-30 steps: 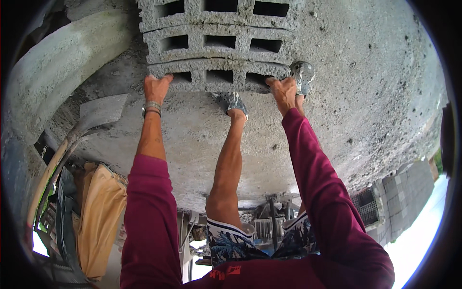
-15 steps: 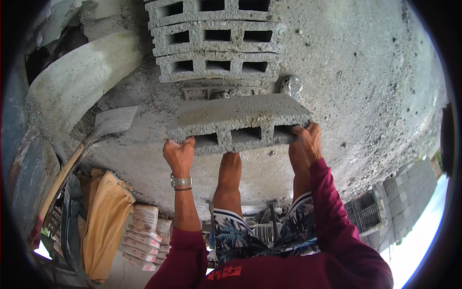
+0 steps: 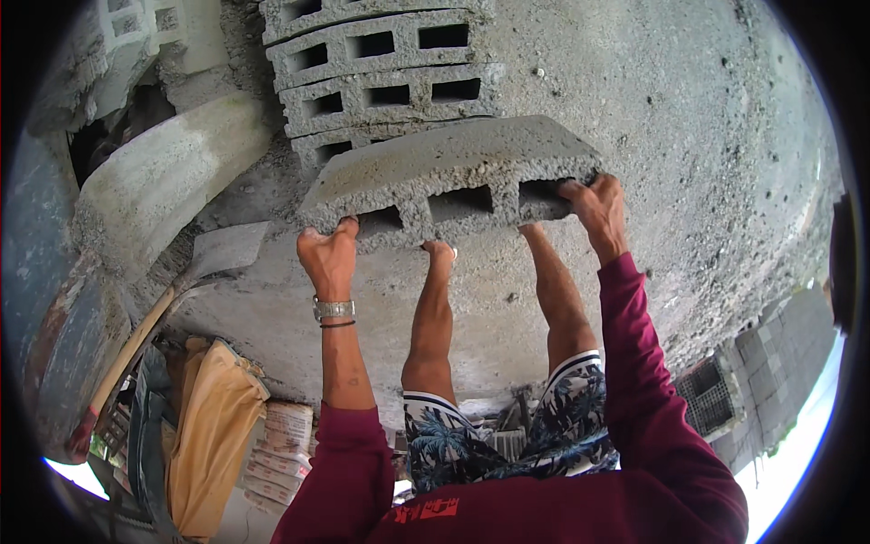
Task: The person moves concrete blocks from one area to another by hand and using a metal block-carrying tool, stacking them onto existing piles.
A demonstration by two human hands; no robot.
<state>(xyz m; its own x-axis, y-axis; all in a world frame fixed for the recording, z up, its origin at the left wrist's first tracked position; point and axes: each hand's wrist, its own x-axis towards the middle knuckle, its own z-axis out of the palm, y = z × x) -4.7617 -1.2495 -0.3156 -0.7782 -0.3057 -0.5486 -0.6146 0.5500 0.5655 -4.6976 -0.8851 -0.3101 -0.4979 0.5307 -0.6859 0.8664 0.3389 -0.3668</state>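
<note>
A grey concrete block (image 3: 453,159) with three rectangular holes is held up in front of me between both hands, tilted a little so its right end sits higher in the picture. My left hand (image 3: 328,254) grips its left end, thumb hooked at the left hole. At the other end my right hand (image 3: 598,210) is closed round the block's edge, fingers reaching into the right hole. Just beyond stands a stack of similar concrete blocks (image 3: 385,71), its lower part partly hidden by the block I hold.
To the left lie a shovel (image 3: 227,249) with a wooden handle and a curved, dusty sheet (image 3: 172,181). Nearer are a tan tarp or sack (image 3: 217,426) and stacked paper bags (image 3: 281,444). A plastic crate (image 3: 709,399) stands at the right. Rough concrete ground surrounds my legs.
Both hands have carried the block forward and up in the picture, toward the stack. It now covers the stack's lower part and the small things that lay before it.
</note>
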